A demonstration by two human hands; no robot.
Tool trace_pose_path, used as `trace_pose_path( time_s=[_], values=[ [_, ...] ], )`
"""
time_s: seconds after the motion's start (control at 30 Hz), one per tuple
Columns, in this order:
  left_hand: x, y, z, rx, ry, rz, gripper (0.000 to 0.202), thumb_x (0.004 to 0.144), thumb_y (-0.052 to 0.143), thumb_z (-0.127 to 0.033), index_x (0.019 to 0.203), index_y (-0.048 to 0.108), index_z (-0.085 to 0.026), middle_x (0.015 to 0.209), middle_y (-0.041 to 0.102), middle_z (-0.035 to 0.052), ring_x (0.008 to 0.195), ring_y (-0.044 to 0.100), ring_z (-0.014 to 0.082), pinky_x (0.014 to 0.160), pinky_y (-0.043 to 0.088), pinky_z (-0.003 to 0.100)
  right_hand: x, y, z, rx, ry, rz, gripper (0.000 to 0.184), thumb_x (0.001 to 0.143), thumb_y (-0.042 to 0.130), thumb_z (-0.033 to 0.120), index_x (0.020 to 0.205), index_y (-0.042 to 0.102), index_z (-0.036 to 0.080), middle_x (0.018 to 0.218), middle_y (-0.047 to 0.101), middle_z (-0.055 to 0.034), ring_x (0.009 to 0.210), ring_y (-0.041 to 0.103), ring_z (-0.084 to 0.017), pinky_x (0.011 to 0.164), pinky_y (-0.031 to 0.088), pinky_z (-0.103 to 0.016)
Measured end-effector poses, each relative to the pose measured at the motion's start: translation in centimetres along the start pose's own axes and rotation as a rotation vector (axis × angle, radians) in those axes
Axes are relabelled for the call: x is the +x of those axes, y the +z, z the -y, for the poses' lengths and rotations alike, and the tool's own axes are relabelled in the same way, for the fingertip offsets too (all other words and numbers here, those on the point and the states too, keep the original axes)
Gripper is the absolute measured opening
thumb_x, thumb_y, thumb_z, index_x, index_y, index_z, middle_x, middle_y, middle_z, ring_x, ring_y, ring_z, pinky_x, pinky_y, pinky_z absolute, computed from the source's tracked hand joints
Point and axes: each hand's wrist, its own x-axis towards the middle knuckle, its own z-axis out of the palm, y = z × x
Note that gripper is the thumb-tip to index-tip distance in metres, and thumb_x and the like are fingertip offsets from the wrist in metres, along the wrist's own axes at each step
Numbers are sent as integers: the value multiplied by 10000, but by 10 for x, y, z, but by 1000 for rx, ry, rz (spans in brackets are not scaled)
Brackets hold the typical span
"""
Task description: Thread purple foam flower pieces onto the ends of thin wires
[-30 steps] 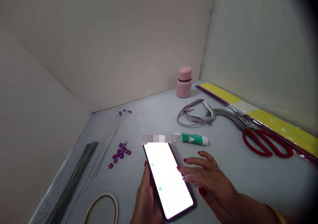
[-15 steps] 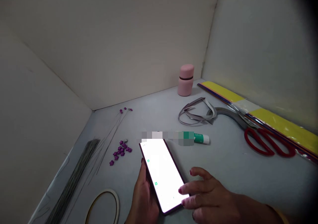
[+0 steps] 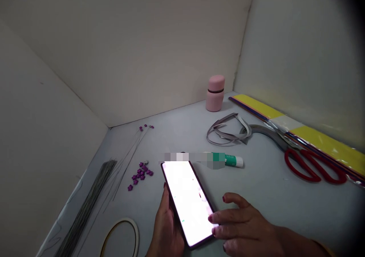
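Lying beside the smartphone [image 3: 186, 200], purple flowers [image 3: 139, 175]

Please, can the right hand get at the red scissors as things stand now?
Probably yes. The right hand is by the smartphone and grips nothing, and no object seems to lie on the way to the red-handled scissors. The glue stick sits off to the side of that path.

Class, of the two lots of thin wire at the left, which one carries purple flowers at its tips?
The few loose wires reaching toward the back corner; the dense grey bundle has bare tips.
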Motion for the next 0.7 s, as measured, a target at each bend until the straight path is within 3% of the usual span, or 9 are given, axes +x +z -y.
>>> trace_pose_path(
  time_s=[0.17, 0.53, 0.7],
  values=[
    [3, 2, 1, -85, -10, -35, 648, 750, 413, -616, 1153, 554, -127, 997, 683, 141, 1053, 540, 352, 909, 348, 459, -5, 0, 0, -17, 54, 149, 331, 912, 343, 396, 841, 598, 197, 802, 716, -18, 912, 636, -139, 1061, 146, -225],
    [0, 6, 0, -159, -6, -43, 563, 774, 426, -568, 1107, 595, -147, 971, 693, 124, 1022, 558, 335, 910, 336, 455, -1, 2, -3, -12, -11, -13, 249, 877, 436, 386, 904, 564, 174, 759, 714, -29, 856, 655, -148, 1029, 207, -245],
    [-1, 8, -2, -172, -11, -58, 528, 770, 451, -554, 1043, 628, -137, 913, 710, 112, 989, 580, 327, 907, 351, 444, 2, 4, -4, -16, -23, 33, 265, 891, 417, 395, 894, 556, 169, 782, 715, -30, 879, 645, -138, 1026, 200, -238]
  ],
)
